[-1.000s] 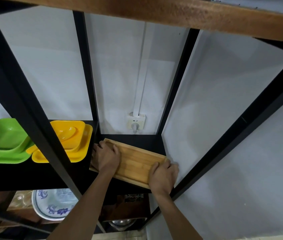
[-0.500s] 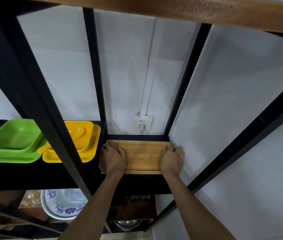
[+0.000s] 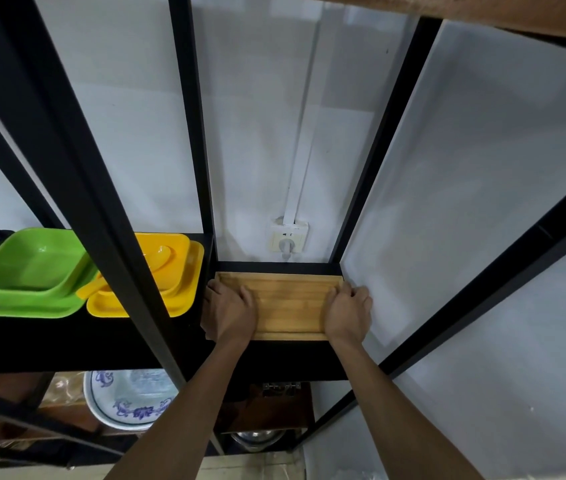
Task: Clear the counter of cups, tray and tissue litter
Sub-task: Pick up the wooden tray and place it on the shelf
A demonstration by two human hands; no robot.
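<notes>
- Since a second ago the wooden tray (image 3: 290, 304) has swung from a slant to lie square in its narrow bay and has slid further back, its far edge now close under the wall socket (image 3: 289, 239).
- Both hands have stayed on it: the left hand (image 3: 229, 311) lies over the tray's left end, fingers curled around that edge, and the right hand (image 3: 348, 313) clasps the right end the same way, knuckles just beside the white side wall (image 3: 482, 202).
- Pale, honey-coloured wood, the tray is a shallow rectangle with a raised rim and lengthwise grain lines; it sits flat on the black shelf (image 3: 292, 358), in the compartment between two black uprights.
- Framing the rack are matte black square metal posts (image 3: 101, 202), with a brown wooden board (image 3: 482, 12) across the top.
- In the bay to the left, glossy plastic dishes sit in stacks: square green bowl on a green plate (image 3: 28, 278), and yellow dishes (image 3: 174, 271) beside them, partly hidden by a post.
- Lower down, a round white plate with a blue floral pattern (image 3: 129, 400) shows under the shelf, and a shiny metal bowl (image 3: 257, 438) lower still.
</notes>
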